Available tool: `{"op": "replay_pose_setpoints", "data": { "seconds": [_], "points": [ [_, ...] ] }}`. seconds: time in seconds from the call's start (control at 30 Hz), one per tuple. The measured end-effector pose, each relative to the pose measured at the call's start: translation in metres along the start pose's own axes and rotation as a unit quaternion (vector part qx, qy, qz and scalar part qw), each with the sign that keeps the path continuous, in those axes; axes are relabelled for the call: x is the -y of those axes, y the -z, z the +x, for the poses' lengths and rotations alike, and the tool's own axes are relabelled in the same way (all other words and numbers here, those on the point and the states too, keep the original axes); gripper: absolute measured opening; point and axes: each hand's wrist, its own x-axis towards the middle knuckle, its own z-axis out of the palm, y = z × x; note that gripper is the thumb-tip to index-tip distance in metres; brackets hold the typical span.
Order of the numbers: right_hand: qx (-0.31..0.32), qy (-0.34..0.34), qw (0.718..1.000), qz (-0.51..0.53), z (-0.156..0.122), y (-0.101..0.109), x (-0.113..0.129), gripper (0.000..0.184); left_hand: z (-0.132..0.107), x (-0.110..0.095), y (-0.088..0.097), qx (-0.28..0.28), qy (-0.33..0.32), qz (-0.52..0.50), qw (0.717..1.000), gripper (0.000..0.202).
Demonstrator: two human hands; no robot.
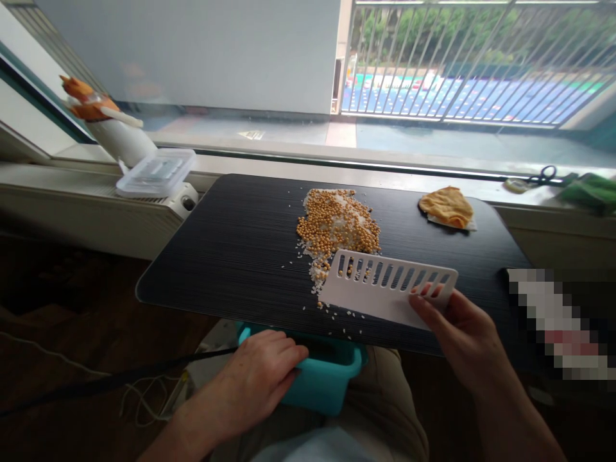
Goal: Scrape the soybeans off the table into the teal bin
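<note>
Because the teal basin (320,388) sits at the lower centre of the frame, under the bench's near edge and apparently on the lap, the left hand (272,366) grips its rim, seemingly to steady it with its mouth upward. The right hand (464,333), at lower right, pinches the end of a white slotted plate (370,303), thumb on the near face and fingers behind; gripped there, its free end reaches the mound while the hand stays clear of the grains. The mound of yellow beans and white rice (339,221) lies on the dark bench (226,250) just above centre, the plate across its lower side.

Counted: two hands, one basin, one plate with roughly a dozen slots, and one mound, its beans and grains too many to number. One brown cloth (447,206) lies at the bench's upper right; one clear plastic box (158,172) and one orange figure (89,102) stand at upper left, one pair of scissors (546,175) at far right.
</note>
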Motion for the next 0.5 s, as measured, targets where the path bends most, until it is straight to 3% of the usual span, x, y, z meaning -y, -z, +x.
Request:
{"op": "replay_pose_setpoints", "data": {
  "seconds": [0.5],
  "points": [
    [0.055,-0.009,0.998,-0.003,-0.011,0.002,0.007,0.025,0.002,0.000,0.002,0.008,-0.002,0.007,1.000,0.018]
  ]
}}
